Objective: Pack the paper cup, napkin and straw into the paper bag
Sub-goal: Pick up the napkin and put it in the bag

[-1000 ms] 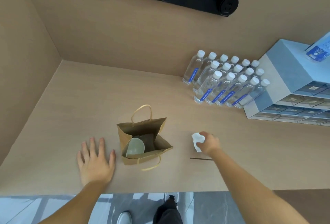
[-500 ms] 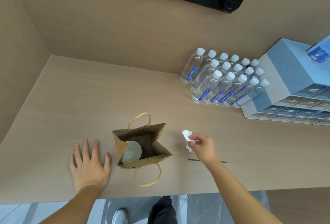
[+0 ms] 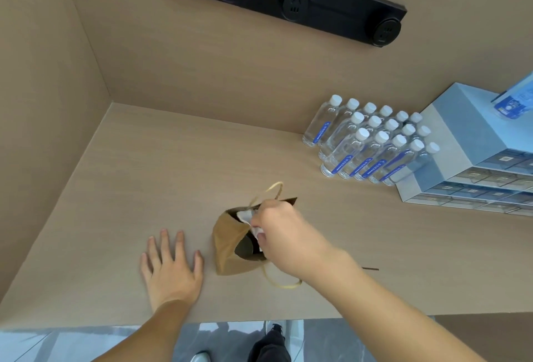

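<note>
Right hand (image 3: 284, 232) pinching napkin (image 3: 245, 216) over paper bag (image 3: 227, 249), cup hidden; left hand (image 3: 170, 269) flat, fingers spread

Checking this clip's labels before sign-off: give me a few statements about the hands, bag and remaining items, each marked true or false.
1. The right hand holds the white napkin at the mouth of the paper bag. True.
2. The left hand grips the bag's handle. False: it lies flat on the counter, beside the bag and apart from it.
3. The straw is already in the bag. False: it lies on the counter, right of the right forearm.
4. Water bottles stand at the back right. True.
</note>
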Available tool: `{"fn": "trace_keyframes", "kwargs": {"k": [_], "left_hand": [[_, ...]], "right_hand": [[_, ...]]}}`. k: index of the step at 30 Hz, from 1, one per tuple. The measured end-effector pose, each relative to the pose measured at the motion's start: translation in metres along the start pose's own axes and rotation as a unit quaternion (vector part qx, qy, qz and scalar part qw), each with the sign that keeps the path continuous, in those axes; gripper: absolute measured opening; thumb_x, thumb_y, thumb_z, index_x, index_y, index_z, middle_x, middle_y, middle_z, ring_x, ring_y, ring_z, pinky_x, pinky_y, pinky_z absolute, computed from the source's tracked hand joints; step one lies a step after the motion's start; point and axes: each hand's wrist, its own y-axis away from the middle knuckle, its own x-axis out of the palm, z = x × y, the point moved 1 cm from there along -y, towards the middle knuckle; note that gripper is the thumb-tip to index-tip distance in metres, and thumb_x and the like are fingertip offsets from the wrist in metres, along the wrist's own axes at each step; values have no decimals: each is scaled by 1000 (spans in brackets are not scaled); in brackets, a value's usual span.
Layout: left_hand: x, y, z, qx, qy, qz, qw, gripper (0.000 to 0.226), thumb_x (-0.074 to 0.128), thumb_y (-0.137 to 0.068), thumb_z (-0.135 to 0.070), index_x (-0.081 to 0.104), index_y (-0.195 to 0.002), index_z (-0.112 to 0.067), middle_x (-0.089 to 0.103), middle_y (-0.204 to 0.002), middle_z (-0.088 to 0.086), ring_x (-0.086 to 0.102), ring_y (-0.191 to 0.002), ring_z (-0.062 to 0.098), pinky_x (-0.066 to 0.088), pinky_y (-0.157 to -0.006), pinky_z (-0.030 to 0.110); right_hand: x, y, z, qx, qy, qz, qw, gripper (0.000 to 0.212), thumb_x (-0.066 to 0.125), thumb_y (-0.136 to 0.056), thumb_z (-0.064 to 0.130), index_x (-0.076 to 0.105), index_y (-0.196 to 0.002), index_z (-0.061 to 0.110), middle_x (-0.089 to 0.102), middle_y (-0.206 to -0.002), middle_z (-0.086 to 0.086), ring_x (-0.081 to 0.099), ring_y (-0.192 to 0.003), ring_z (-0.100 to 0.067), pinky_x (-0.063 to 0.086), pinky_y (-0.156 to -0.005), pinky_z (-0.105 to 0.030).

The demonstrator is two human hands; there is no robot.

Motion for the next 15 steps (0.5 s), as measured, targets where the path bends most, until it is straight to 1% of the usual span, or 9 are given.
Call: {"fn": "trace_keyframes", "kwargs": {"k": [1, 3, 6, 9, 10, 11, 13, 14, 15], "left_hand": [[0, 0, 0, 2, 4, -1, 1000, 68, 26, -89, -57, 31, -148, -24, 25, -160, 10, 11, -149, 34, 12, -119, 51], [0, 0, 0, 4, 13, -5, 1000, 68, 27, -89, -56, 32, -148, -23, 26, -159, 11, 11, -148, 34, 11, -118, 50], [0, 0, 0, 4, 17, -7, 1000, 67, 29, -88, -55, 33, -147, -23, 27, -159, 11, 11, -148, 34, 12, -118, 51], [2, -1, 1, 4, 20, -6, 1000, 66, 31, -88, -55, 34, -147, -24, 26, -159, 10, 10, -149, 34, 13, -118, 51], [2, -1, 1, 5, 20, -6, 1000, 66, 30, -88, -55, 34, -147, -24, 26, -159, 10, 10, -149, 34, 13, -118, 51], [2, -1, 1, 5, 18, -4, 1000, 67, 29, -88, -56, 33, -147, -24, 25, -160, 10, 10, -149, 33, 13, -118, 51], [2, -1, 1, 2, 18, -5, 1000, 67, 27, -88, -56, 33, -147, -24, 25, -160, 10, 10, -149, 33, 12, -118, 51], [3, -1, 1, 1, 18, -6, 1000, 68, 27, -88, -57, 33, -147, -24, 25, -160, 10, 10, -149, 33, 12, -118, 51], [2, -1, 1, 0, 15, -5, 1000, 68, 27, -88, -57, 33, -147, -24, 25, -160, 10, 10, -149, 33, 13, -118, 51]], "right_hand": [[3, -7, 3, 18, 25, 25, 999, 16, 53, -91, -2, 65, -96, 6, 49, -99, -12, 55, -86, -35, 41, -61, -31], [9, -18, 7, 51, 39, 63, 996, 20, 53, -92, -3, 64, -108, 3, 54, -112, -17, 60, -97, -39, 43, -68, -35], [22, -30, 2, 74, 33, 124, 989, 24, 52, -91, 0, 63, -112, 6, 58, -121, -17, 62, -106, -38, 54, -82, -41], [30, -37, 0, 77, 76, 213, 971, 32, 51, -92, 2, 55, -123, 5, 57, -129, -19, 58, -114, -36, 52, -96, -44], [28, -36, 2, 73, 86, 230, 967, 32, 51, -92, 2, 54, -124, 3, 57, -129, -19, 58, -113, -35, 52, -94, -41], [24, -35, 5, 68, 87, 238, 965, 28, 51, -92, 2, 55, -120, 2, 59, -125, -19, 60, -106, -33, 53, -87, -38], [5, -25, 8, 60, 67, 231, 969, 14, 49, -93, 1, 58, -101, 8, 58, -108, -17, 58, -83, -28, 48, -69, -33], [-9, -13, 8, 58, 38, 215, 974, 16, 48, -93, 1, 55, -87, 14, 54, -99, -14, 55, -77, -27, 44, -62, -30], [-25, -1, 4, 58, -1, 189, 980, 20, 47, -92, 4, 51, -78, 17, 54, -93, -12, 54, -78, -28, 42, -58, -29]]}}
